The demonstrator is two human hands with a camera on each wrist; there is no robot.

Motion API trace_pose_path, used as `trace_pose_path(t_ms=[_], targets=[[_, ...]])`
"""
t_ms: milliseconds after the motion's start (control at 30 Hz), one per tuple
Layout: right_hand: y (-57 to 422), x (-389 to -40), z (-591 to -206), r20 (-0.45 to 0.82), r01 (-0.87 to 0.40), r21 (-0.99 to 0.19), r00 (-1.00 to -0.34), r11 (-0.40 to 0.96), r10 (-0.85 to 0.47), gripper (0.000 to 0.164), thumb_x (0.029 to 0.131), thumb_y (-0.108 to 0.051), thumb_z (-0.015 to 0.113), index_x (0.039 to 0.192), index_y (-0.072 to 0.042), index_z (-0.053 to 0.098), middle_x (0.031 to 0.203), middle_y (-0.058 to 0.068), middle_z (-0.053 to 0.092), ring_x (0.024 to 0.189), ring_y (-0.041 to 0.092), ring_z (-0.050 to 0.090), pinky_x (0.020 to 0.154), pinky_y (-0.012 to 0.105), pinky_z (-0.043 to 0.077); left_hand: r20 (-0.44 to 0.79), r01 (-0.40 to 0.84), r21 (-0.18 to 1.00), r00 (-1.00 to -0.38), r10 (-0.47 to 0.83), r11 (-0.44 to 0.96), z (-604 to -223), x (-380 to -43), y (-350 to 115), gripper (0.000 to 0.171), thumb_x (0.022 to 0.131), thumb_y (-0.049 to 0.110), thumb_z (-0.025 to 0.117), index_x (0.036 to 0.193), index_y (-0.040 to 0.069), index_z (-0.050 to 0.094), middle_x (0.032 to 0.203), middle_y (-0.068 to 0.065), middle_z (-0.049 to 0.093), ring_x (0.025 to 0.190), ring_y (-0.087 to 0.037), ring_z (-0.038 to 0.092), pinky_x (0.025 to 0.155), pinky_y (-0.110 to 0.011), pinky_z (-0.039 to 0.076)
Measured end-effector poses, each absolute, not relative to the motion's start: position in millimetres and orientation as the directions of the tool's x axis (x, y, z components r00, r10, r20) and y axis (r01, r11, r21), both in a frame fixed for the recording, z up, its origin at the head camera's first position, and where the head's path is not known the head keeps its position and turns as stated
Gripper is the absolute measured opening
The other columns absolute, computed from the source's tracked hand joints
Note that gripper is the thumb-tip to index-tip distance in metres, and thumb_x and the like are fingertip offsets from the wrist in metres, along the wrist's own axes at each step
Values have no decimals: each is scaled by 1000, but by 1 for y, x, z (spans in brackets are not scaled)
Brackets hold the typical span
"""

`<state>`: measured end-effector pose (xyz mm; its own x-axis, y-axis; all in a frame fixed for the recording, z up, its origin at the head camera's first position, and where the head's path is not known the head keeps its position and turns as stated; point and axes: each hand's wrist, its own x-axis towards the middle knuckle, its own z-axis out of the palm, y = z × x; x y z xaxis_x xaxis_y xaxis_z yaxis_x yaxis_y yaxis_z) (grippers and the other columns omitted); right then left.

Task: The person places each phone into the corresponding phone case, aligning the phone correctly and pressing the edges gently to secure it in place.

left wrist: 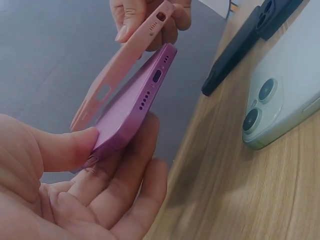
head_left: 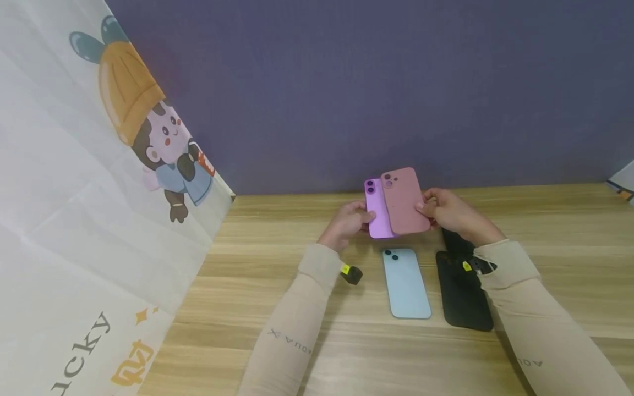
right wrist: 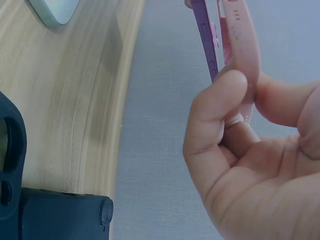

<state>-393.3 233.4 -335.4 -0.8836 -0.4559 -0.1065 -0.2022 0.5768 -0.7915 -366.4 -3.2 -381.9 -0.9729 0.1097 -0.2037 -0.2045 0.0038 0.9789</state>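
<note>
Between the thumb and fingers of my left hand (head_left: 346, 221) is a purple phone (head_left: 376, 219), held by its left edge with its back and two camera lenses up in the head view. My right hand (head_left: 448, 210) pinches the right edge of a pink phone case (head_left: 407, 203) with a camera cutout. The case overlaps the phone's right part in the head view. From the left wrist view, the pink case (left wrist: 117, 65) is tilted over the purple phone (left wrist: 132, 102), with a gap between them at the near end. The right fingertips are partly hidden behind the case.
A light blue phone (head_left: 407, 285) lies back up on the wooden table (head_left: 277, 247). To its right lies a black phone case (head_left: 463, 294), with another dark object (head_left: 454, 240) partly under the right wrist. A dark wall (head_left: 317, 99) rises behind the table.
</note>
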Motion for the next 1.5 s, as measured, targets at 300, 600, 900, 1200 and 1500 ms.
trace_pose_path(t_ms=[300,600,900,1200,1500], targets=[[230,-390,-333,-108,-208,-791,-879,576,-465,36,102,-22,46,123,7,40,95,16,60,76,21,57,65,32,53,-200,-199,980,-973,118,16,-378,-365,-2,12,95,12,57,107,7,59,94,-8,68,79,-17,66,90,-42,54],[230,-392,-337,-108,-201,-813,-870,547,-480,35,102,-23,46,120,6,43,90,12,59,76,19,56,65,33,53,-195,-195,981,-971,138,15,-377,-364,-2,11,96,11,56,105,7,59,97,-11,70,80,-17,67,91,-43,54],[229,-392,-338,-115,-192,-816,-871,546,-479,38,102,-28,47,121,5,42,89,11,59,76,19,57,66,35,54,-187,-189,982,-971,151,4,-376,-363,-1,13,96,11,55,108,7,59,97,-10,69,80,-17,66,92,-44,53],[227,-392,-338,-110,-197,-824,-864,532,-491,36,102,-26,45,120,5,42,89,10,59,75,17,57,66,34,54,-176,-179,984,-971,162,-1,-376,-363,-1,13,96,11,56,108,8,59,100,-14,71,82,-18,68,91,-44,53],[226,-390,-338,-118,-197,-811,-868,552,-482,36,102,-28,45,120,3,43,87,9,61,76,18,56,67,34,53,-172,-178,984,-969,177,-23,-377,-364,0,14,96,10,55,109,7,58,103,-17,71,82,-19,69,93,-46,53]])
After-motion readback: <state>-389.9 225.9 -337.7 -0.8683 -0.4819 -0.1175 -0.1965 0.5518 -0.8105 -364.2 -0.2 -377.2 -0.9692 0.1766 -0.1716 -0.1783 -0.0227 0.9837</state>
